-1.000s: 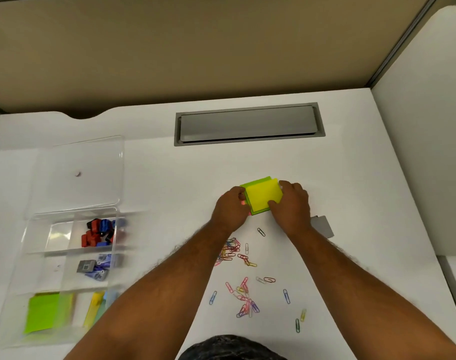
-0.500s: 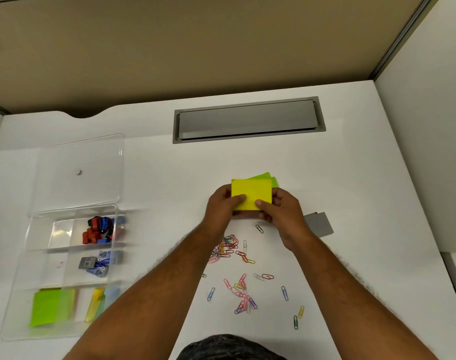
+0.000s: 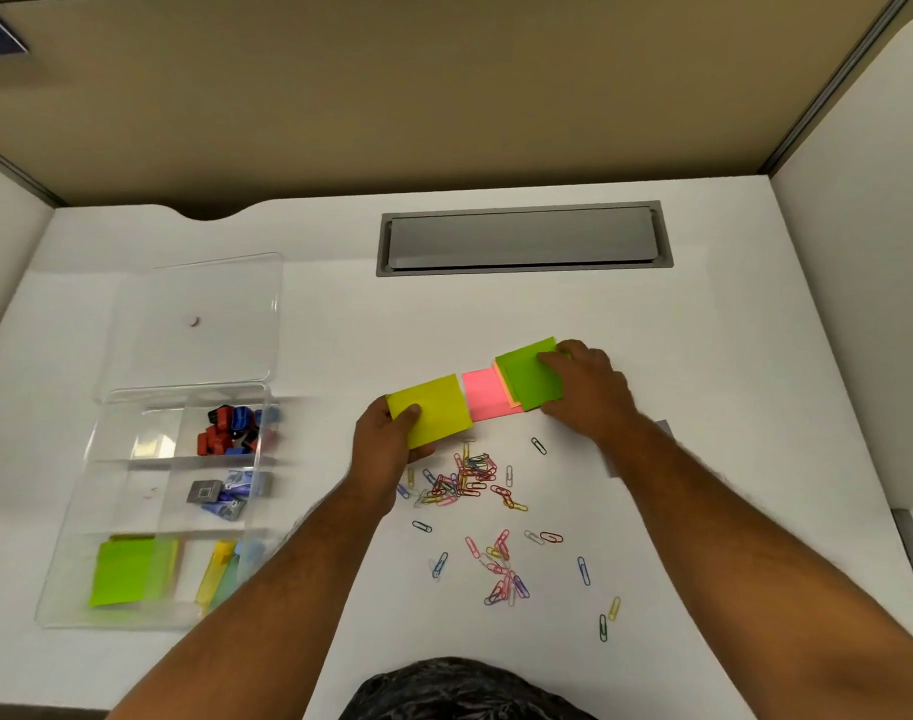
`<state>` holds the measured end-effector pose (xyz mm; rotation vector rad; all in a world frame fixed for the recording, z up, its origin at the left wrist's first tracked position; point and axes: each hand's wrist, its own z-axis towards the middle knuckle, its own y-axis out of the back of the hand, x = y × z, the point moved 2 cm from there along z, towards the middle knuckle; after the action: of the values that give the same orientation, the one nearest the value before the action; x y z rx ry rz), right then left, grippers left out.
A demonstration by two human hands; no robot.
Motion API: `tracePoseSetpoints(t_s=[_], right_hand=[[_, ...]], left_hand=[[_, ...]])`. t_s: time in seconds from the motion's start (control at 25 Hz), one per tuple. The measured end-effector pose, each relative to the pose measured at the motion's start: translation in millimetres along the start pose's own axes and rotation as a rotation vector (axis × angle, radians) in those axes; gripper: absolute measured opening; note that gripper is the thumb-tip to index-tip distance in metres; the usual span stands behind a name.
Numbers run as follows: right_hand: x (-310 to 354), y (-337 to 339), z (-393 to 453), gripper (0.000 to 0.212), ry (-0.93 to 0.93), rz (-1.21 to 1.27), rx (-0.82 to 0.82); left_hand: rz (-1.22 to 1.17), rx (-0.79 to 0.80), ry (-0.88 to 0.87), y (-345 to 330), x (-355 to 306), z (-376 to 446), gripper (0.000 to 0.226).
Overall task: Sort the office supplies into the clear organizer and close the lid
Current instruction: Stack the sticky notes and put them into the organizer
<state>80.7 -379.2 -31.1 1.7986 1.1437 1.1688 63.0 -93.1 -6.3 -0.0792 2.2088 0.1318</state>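
My left hand (image 3: 387, 444) pinches a yellow sticky-note pad (image 3: 433, 407) by its left edge, thumb on top. My right hand (image 3: 589, 392) holds a green sticky-note pad (image 3: 530, 376) lying over orange and pink pads (image 3: 483, 393) on the white desk. Several coloured paper clips (image 3: 470, 480) are scattered in front of both hands. The clear organizer (image 3: 106, 517) sits at the left with its lid (image 3: 194, 324) open flat behind it. It holds red and blue clips (image 3: 231, 428), grey and blue clips (image 3: 220, 496), green notes (image 3: 124, 571) and coloured flags (image 3: 220, 569).
A grey cable hatch (image 3: 522, 239) is set into the desk at the back. A grey flat object (image 3: 665, 428) peeks out behind my right wrist. Partition walls enclose the desk at the back and right.
The single stack held by both hands has been split. My left hand drew the yellow pad leftward; my right hand moved right with the green pad, exposing pink and orange pads.
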Motion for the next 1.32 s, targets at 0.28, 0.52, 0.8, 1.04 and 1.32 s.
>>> tracePoseSetpoints(t_s=[0.28,0.52,0.8,1.04,1.32], right_hand=[[8.3,12.7,13.0,0.063,0.089,-0.207,0.082],[18.2,19.7,1.2,0.024,0.092,-0.178,-0.069],[59.3,25.9,-33.3,0.024,0.062,0.430,-0.404],[182.0,-1.7,-81.4,0.022,-0.116,1.374,0.035],[326.2,-73.3,-127.9,0.046,-0.211,1.793,0.483]], left_hand=[[0.002,0.020,-0.013,12.4,-0.5,-7.5,0.035],[-0.013,0.027,-0.025,27.7,-2.5,-12.6,0.033],[-0.043,0.048,-0.074,54.7,-4.8,-21.7,0.034],[0.053,0.011,-0.197,130.6,-14.7,-39.6,0.021],[0.286,-0.122,-0.295,311.7,-6.6,-65.4,0.026]])
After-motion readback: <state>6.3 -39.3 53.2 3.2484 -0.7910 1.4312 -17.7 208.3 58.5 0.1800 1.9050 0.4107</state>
